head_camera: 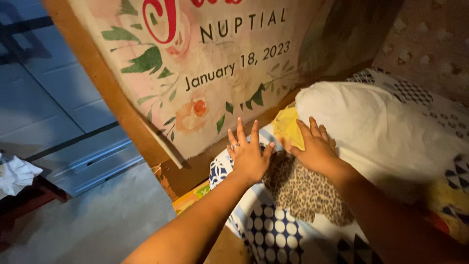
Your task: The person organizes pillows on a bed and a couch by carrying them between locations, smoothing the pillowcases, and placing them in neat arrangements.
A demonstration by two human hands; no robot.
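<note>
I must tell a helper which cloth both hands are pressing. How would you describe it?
Below the floral banner lies a patterned sheet. On it, under the left hand and right hand, is the leopard-print cloth: brown and spotted, unlike the yellow cloth and white pillow.

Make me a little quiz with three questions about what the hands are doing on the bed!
1. True or false: both hands lie flat with fingers spread.
2. Which hand wears a ring: left or right?
3. What pattern is on the cloth under the hands?

Key:
1. True: left hand and right hand are flat and open.
2. Left.
3. Spots like a leopard's, on the leopard-print cloth, beside the white pillow.
</note>
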